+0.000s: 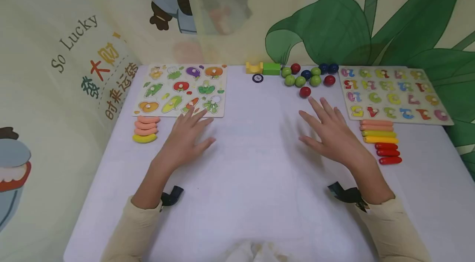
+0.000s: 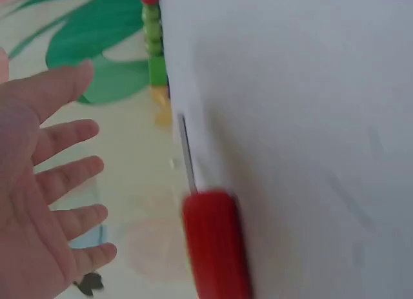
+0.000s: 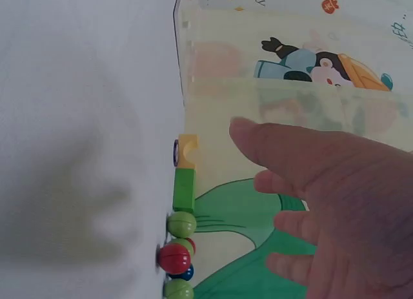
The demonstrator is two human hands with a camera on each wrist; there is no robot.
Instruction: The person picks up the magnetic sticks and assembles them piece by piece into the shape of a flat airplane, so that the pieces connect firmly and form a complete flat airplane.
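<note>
The left hand (image 1: 183, 142) hovers with fingers spread near the lower right corner of a vegetable puzzle board (image 1: 139, 103); nothing is in its grasp. On the other side the right hand (image 1: 334, 140) is also held up, fingers spread, below a red ball (image 1: 305, 92) and left of a number puzzle board (image 1: 393, 117). Both wrist views show bare fingers: the left hand (image 2: 39, 189) and the right hand (image 3: 342, 208) hold nothing. A blurred red object (image 2: 216, 247) appears close to the left wrist camera; its kind cannot be told.
Pink and yellow curved pieces (image 1: 146, 131) lie at left. Several stick-shaped pieces (image 1: 380, 134) lie at right. Along the back stand a yellow block (image 1: 254, 68), a green block (image 1: 271, 69), a dark disc (image 1: 257, 78) and several coloured balls (image 1: 315, 81). A printed cloth (image 1: 230, 47) hangs behind.
</note>
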